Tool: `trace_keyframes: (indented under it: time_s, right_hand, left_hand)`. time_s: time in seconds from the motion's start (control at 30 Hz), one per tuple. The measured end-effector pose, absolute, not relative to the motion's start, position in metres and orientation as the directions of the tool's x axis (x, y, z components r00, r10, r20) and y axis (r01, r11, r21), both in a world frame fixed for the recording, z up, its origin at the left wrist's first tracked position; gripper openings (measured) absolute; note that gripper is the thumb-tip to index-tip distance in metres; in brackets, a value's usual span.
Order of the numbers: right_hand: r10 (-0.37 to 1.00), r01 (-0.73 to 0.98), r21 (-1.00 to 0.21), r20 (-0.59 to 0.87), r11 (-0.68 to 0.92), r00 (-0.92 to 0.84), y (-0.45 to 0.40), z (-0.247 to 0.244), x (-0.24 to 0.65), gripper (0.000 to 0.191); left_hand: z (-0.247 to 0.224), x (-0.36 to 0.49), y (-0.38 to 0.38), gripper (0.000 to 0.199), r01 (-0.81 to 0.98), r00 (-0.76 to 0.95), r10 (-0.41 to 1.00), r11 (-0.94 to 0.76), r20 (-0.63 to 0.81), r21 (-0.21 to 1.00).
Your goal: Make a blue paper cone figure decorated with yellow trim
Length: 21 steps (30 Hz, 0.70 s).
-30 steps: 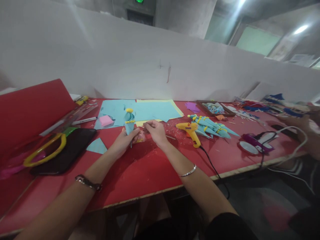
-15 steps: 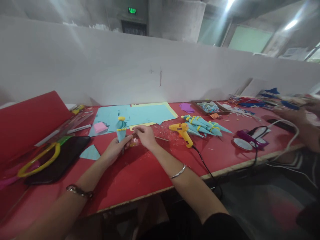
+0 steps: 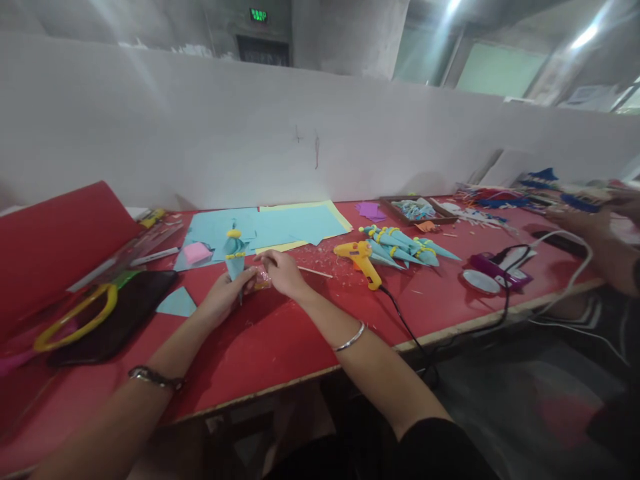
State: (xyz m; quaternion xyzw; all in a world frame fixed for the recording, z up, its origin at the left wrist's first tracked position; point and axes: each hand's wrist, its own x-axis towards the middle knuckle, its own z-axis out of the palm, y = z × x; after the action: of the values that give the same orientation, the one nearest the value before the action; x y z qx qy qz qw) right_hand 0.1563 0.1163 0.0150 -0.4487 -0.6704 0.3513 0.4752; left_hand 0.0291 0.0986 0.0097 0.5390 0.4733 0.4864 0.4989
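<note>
My left hand point(image 3: 227, 291) is closed around a light blue paper cone point(image 3: 235, 263), held upright. A yellow band circles the cone near its top, and a yellow ball sits above. Just to the right, the fingers of my right hand point(image 3: 281, 270) are pinched together; whatever they hold is too small to make out. A small shiny clear packet point(image 3: 263, 277) lies on the table between my two hands. Beyond my right fingertips lies a thin stick point(image 3: 316, 272). Further right rests a yellow glue gun point(image 3: 361, 261), beside several finished blue cones point(image 3: 400, 245) with yellow trim.
Blue paper sheets point(image 3: 300, 223), a pink pad point(image 3: 197, 252) and a tray of bits point(image 3: 440, 215) lie at the back of the red table point(image 3: 250, 360). Yellow-handled scissors point(image 3: 107, 313) are at left. At far right, another person's hands point(image 3: 600, 227) work near a purple device point(image 3: 500, 272).
The view has shifted slightly. My right hand has drawn a little away from the left, its fingers still pinched. The cone stays in my left hand.
</note>
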Motion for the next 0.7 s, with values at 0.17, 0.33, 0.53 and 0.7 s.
trace_keyframes:
  time_s: [0.17,0.33,0.53,0.7]
  right_hand:
    - [0.939,0.336,-0.88,0.285,0.335,-0.191,0.1185,0.0136,0.1558,0.025]
    - [0.951,0.278,-0.921,0.216,0.274,-0.222,0.1187,0.0116,0.1547,0.03]
    - [0.946,0.183,-0.935,0.273,0.303,-0.173,0.1151,0.0144,0.1572,0.019]
    - [0.916,0.246,-0.887,0.349,0.391,-0.198,0.1127,0.0157,0.1557,0.016]
  left_hand:
    - [0.0105,0.0297,0.0988,0.034,0.007,0.061,0.998,-0.028,0.027,1.0]
    - [0.0131,0.0295,0.0961,0.034,-0.009,0.065,0.998,-0.021,0.022,1.0]
    - [0.0145,0.0294,0.0937,0.035,-0.007,0.083,0.996,-0.012,0.012,1.0]
    - [0.0094,0.0256,0.0967,0.035,0.005,0.089,0.996,-0.019,0.019,1.0]
